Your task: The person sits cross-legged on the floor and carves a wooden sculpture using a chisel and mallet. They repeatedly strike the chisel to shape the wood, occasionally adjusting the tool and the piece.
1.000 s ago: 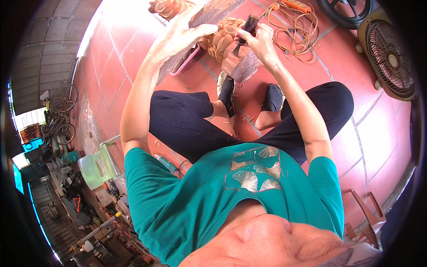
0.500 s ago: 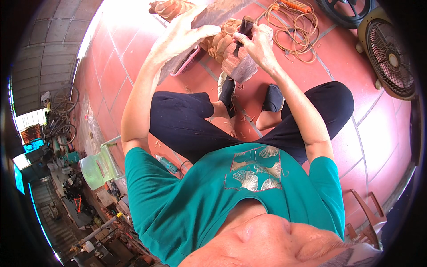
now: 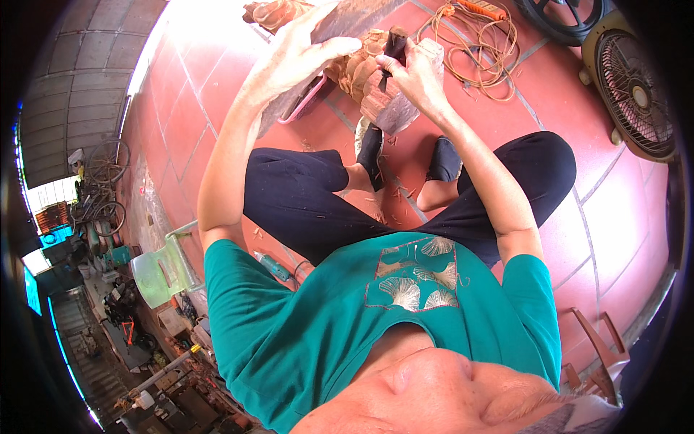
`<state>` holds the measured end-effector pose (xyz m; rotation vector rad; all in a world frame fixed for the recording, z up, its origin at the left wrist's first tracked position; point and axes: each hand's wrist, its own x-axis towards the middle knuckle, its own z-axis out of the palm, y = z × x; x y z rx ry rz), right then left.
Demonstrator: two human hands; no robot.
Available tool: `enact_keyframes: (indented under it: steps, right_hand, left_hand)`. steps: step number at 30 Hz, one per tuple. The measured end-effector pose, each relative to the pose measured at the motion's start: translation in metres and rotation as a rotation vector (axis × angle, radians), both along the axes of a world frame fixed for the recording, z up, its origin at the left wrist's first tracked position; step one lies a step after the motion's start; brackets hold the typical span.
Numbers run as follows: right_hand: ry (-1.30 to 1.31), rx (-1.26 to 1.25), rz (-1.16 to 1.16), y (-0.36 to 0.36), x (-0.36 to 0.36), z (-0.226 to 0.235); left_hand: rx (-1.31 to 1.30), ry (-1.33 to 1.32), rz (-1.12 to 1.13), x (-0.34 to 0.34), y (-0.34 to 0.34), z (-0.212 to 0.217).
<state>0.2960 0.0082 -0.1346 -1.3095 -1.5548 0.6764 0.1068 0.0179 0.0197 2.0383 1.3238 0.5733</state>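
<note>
A carved block of wood (image 3: pixel 351 78), with rounded petal-like shapes on its left and a flat-sawn end on its right, stands in front of my feet. My right hand (image 3: pixel 418 78) is closed around a dark tool (image 3: pixel 395 45) that looks like a carving chisel. It is upright over the block's right part, and its narrow lower end meets the wood. At the block's left my left hand (image 3: pixel 300 56) is raised, its thumb stretched away from the fingers, and nothing shows in it. The bright light washes out its fingertips.
Another carved wooden piece (image 3: pixel 278 13) lies beyond my left hand. A coiled orange cord (image 3: pixel 481 58), a fan (image 3: pixel 636 94) and a black wheel (image 3: pixel 564 18) are at the far right. Wood chips lie around my feet. A teal power tool (image 3: pixel 273 266) and a green chair (image 3: pixel 160 276) are at my left.
My right hand and the dark tool have shifted slightly left. My left hand stays raised, with its thumb still apart from the fingers. The carved block looks unmoved.
</note>
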Motion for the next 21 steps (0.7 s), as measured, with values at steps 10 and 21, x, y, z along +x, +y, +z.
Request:
enact_keyframes:
  steps: [10, 21]
  right_hand:
    - [0.055, 0.022, 0.037, 0.0, -0.003, -0.011]
    - [0.127, -0.066, 0.087, 0.007, -0.002, -0.013]
  left_hand:
    - [0.088, 0.327, -0.193, -0.003, -0.001, 0.007]
    - [0.092, 0.116, -0.13, 0.011, 0.005, 0.028]
